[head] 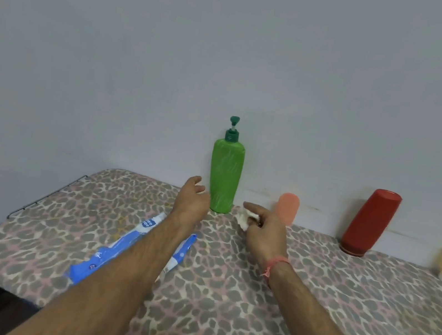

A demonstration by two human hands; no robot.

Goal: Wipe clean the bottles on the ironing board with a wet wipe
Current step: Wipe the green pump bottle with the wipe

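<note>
2 hands are closing on the green bottle (225,174) at the ironing board (309,299)'s far edge, left hand (193,196) loosely open and empty, right hand (264,227) pinching the wet wipe (245,218), risking tipping it if nudged.

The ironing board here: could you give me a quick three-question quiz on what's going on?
1. True or false: the green pump bottle lies on its side.
2. Which hand holds the crumpled wet wipe?
3. Under which forearm does the blue wipes packet partly lie: A left, B right?

Key: 1 false, it stands upright. 2 the right hand; the left hand is open beside the bottle. 3 A.
</note>
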